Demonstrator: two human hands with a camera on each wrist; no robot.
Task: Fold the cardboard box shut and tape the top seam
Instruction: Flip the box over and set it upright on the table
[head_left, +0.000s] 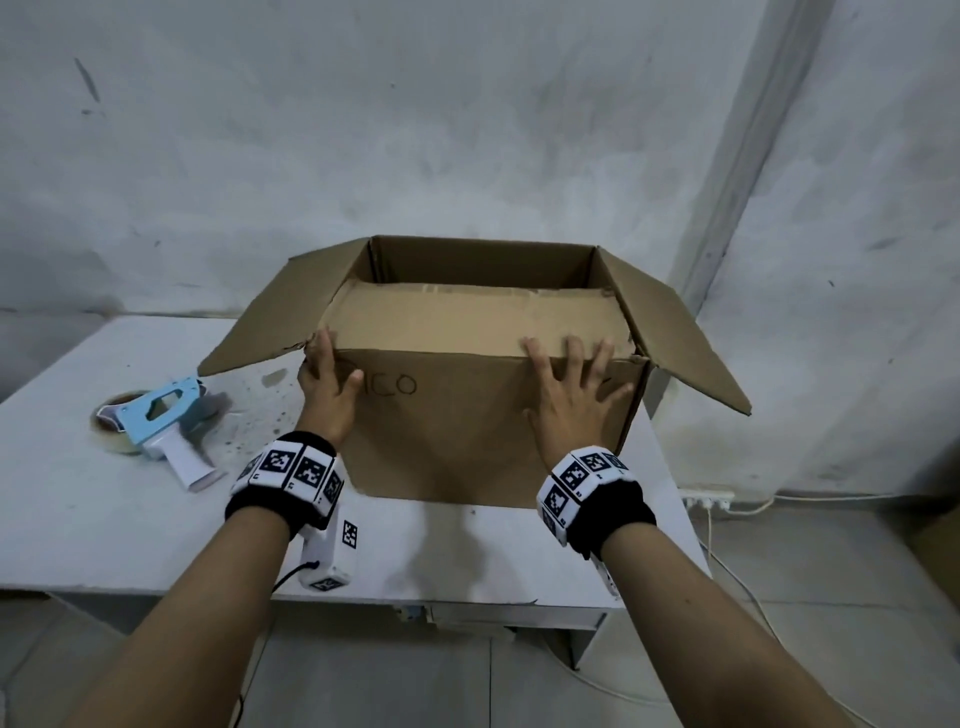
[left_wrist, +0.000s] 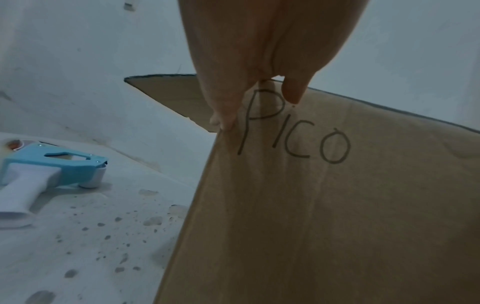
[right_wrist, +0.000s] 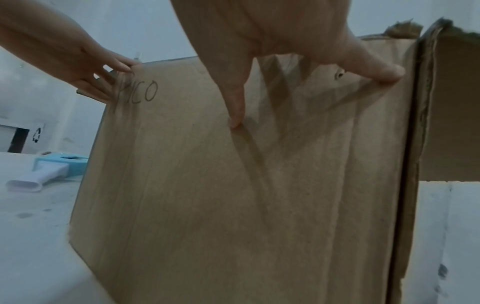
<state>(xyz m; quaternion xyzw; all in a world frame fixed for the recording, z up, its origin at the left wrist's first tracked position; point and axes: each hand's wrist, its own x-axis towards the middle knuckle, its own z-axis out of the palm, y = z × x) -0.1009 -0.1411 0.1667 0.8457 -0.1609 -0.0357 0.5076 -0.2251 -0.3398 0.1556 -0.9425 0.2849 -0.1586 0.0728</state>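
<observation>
Both hands — left hand, right hand — press flat on cardboard box marked "PICO".

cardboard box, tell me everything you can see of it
The cardboard box is plain brown corrugated board, worn, with torn corners. It stands upright on the white table, top open: the near flap is folded inward, both side flaps splay outward. "PICO" is handwritten on the near wall. The left hand holds the near top left corner, and the right hand lies flat on the near wall, fingers spread up to the top fold. No tape shows on the top.
</observation>
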